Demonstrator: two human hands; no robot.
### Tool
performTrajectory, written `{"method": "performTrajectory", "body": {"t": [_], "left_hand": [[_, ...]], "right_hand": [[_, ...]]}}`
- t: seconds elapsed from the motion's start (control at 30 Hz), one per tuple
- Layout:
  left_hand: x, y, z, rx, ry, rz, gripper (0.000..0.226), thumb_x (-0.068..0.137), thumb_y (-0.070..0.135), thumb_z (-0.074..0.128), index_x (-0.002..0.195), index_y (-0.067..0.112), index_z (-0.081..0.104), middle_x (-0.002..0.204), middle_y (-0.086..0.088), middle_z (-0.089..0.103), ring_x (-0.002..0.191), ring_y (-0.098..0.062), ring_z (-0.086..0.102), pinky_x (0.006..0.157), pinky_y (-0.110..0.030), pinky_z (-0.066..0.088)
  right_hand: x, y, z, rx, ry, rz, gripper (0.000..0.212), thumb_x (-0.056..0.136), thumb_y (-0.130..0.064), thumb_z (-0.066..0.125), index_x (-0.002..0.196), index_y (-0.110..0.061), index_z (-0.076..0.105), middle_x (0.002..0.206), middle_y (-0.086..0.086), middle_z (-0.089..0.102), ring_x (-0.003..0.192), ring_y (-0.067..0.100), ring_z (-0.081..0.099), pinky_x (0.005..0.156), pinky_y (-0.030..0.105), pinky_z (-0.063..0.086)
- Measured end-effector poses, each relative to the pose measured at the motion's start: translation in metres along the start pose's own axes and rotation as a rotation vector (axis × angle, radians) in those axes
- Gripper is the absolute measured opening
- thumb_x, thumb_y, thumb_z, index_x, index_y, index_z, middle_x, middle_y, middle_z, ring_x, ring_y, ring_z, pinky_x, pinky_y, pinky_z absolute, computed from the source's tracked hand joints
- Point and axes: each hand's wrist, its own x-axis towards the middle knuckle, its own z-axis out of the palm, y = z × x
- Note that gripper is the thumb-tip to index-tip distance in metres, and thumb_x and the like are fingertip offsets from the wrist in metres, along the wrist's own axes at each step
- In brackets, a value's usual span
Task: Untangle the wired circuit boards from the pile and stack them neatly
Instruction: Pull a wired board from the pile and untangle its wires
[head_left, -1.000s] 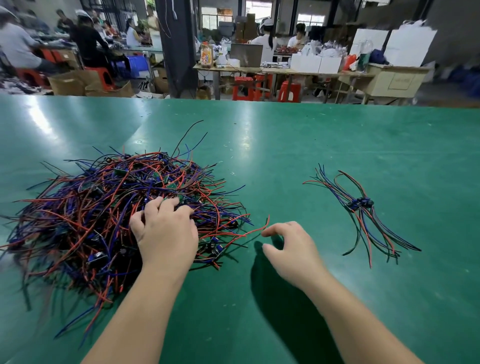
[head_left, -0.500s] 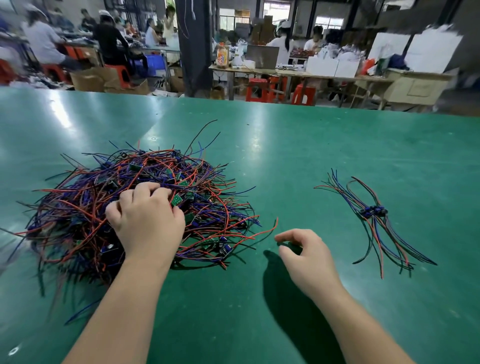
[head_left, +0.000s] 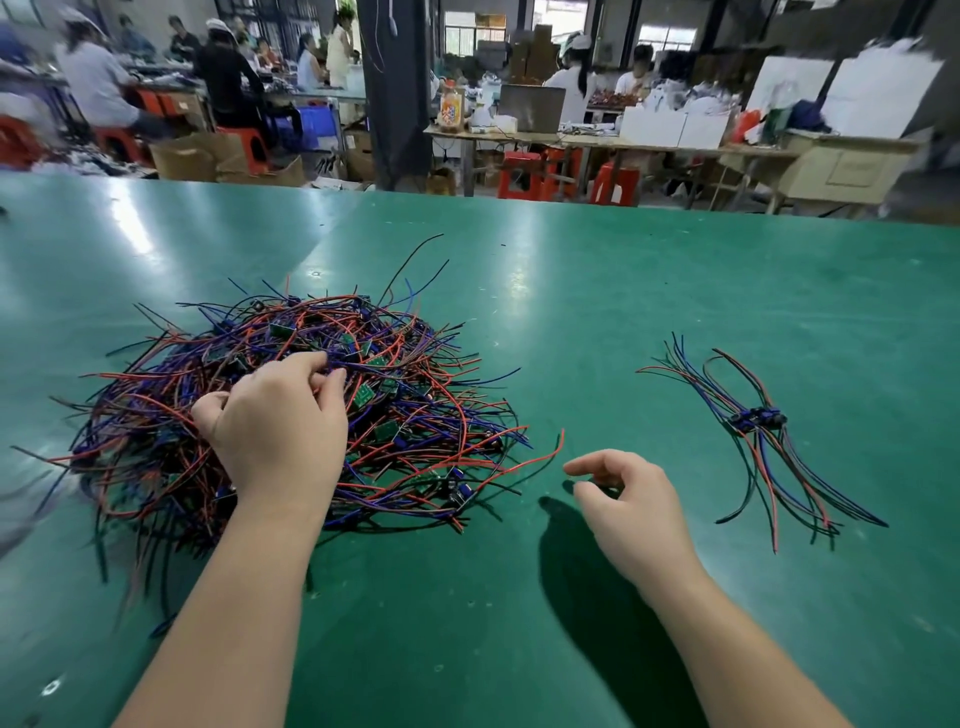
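A tangled pile of small green circuit boards with red, blue and black wires lies on the left of the green table. My left hand rests on top of the pile, its fingertips pinching wires near the pile's middle. My right hand hovers just above the table to the right of the pile, fingers loosely curled, holding nothing. Farther right lies a small stack of sorted boards, their wires fanned out toward me and away.
Bare green tabletop lies between the pile and the small stack and along the near edge. Beyond the table's far edge are a dark pillar, workbenches, red stools, cardboard boxes and several seated people.
My left hand has shifted from pressing on the pile to pinching wires at its middle. My right hand has stayed beside the pile, with its fingers slightly more spread.
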Motion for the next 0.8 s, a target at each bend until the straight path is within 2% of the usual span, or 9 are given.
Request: {"method": "performTrajectory", "body": {"t": [0.17,0.23,0.37,0.5,0.6,0.67,0.7,0.77,0.8], "left_hand": [[-0.015,0.024,-0.002,-0.315,0.158,0.369,0.017,0.084,0.016,0.072,0.1,0.009,0.071,0.085,-0.005,0.068,0.078,-0.023,0.06,0.076,-0.039,0.042],[-0.022,0.031,-0.001,-0.398,0.15,0.497,0.014,0.083,0.017,0.074,0.094,0.009,0.073,0.083,-0.002,0.068,0.076,-0.018,0.06,0.074,-0.041,0.047],[-0.039,0.046,-0.001,-0.483,0.06,0.643,0.007,0.083,0.025,0.074,0.084,0.018,0.074,0.08,0.009,0.068,0.073,-0.011,0.061,0.076,-0.039,0.042],[-0.064,0.063,-0.002,-0.547,-0.066,0.82,0.006,0.088,0.023,0.069,0.089,0.026,0.074,0.079,0.012,0.065,0.075,-0.01,0.062,0.079,-0.036,0.039],[-0.078,0.073,-0.001,-0.596,-0.109,0.891,0.021,0.082,0.005,0.068,0.093,0.022,0.073,0.084,0.009,0.065,0.077,-0.011,0.061,0.082,-0.035,0.039],[-0.082,0.076,-0.002,-0.663,-0.138,0.903,0.015,0.086,0.009,0.067,0.091,0.022,0.074,0.085,0.009,0.067,0.078,-0.011,0.061,0.082,-0.036,0.04],[-0.081,0.076,-0.003,-0.688,-0.154,0.908,0.01,0.089,0.017,0.066,0.089,0.023,0.074,0.084,0.01,0.067,0.078,-0.012,0.062,0.081,-0.038,0.041],[-0.075,0.074,-0.006,-0.684,-0.175,0.899,0.018,0.093,0.032,0.06,0.084,0.023,0.074,0.081,0.009,0.067,0.082,-0.014,0.063,0.079,-0.041,0.043],[-0.069,0.073,-0.008,-0.673,-0.173,0.873,0.025,0.094,0.036,0.056,0.083,0.022,0.074,0.081,0.009,0.067,0.084,-0.015,0.063,0.079,-0.042,0.043]], "right_hand": [[-0.006,-0.011,0.0,0.179,0.034,-0.078,0.028,0.082,0.001,0.056,0.078,-0.023,0.069,0.071,-0.009,0.064,0.055,0.003,0.051,0.055,0.015,0.04],[-0.01,-0.019,0.004,0.33,-0.067,-0.084,0.03,0.084,0.007,0.056,0.077,-0.019,0.069,0.067,-0.003,0.068,0.057,0.008,0.058,0.057,0.015,0.045],[-0.017,-0.024,0.012,0.496,-0.285,-0.096,0.03,0.084,0.014,0.055,0.082,-0.013,0.068,0.067,0.003,0.069,0.057,0.014,0.059,0.058,0.02,0.048],[-0.02,-0.028,0.009,0.572,-0.453,-0.21,0.031,0.078,0.018,0.063,0.092,-0.01,0.062,0.077,0.004,0.067,0.069,0.012,0.061,0.065,0.021,0.051],[-0.024,-0.033,0.005,0.476,-0.47,-0.381,0.037,0.075,0.014,0.057,0.088,-0.018,0.067,0.087,-0.013,0.07,0.087,-0.004,0.061,0.075,0.012,0.047],[-0.028,-0.036,0.003,0.481,-0.456,-0.418,0.046,0.071,0.008,0.047,0.082,-0.031,0.071,0.09,-0.026,0.069,0.09,-0.016,0.058,0.075,0.003,0.043],[-0.029,-0.036,0.003,0.484,-0.438,-0.416,0.05,0.07,0.007,0.044,0.077,-0.034,0.071,0.085,-0.03,0.067,0.084,-0.021,0.056,0.071,0.0,0.041],[-0.027,-0.035,0.006,0.514,-0.418,-0.387,0.043,0.071,0.006,0.045,0.071,-0.028,0.072,0.07,-0.021,0.067,0.072,-0.015,0.056,0.067,0.004,0.043],[-0.024,-0.034,0.008,0.584,-0.423,-0.356,0.03,0.076,0.004,0.052,0.073,-0.019,0.072,0.071,-0.011,0.068,0.075,-0.006,0.059,0.071,0.013,0.047]]}}
